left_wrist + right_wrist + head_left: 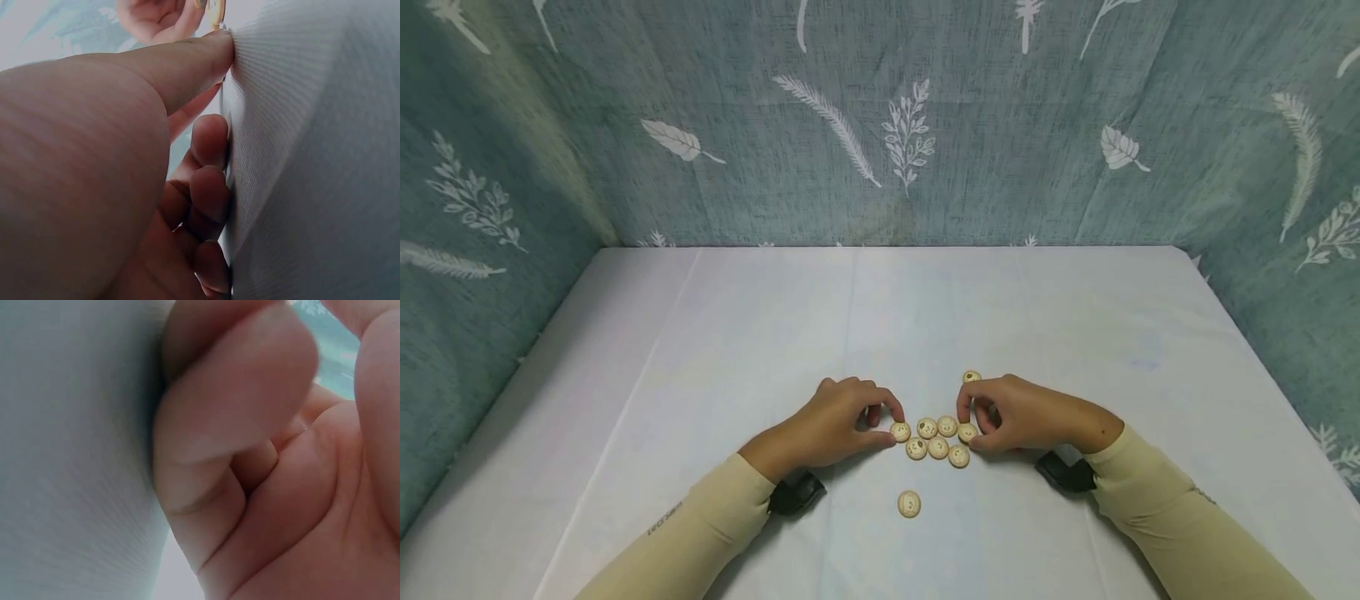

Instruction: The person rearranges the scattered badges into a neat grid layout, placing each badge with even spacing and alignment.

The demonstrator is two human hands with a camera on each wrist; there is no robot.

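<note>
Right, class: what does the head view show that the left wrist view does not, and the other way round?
Only the head view: the beige sleeves, the black wrist devices, the marked faces of the round cream discs, and one lone disc nearer the person.

Only the left wrist view: a close look at the underside of the left hand, with three lower fingertips curled beside the cloth.

Both: the left hand, the right hand (partly cropped in the wrist view), the white tablecloth, and a disc's edge.
</note>
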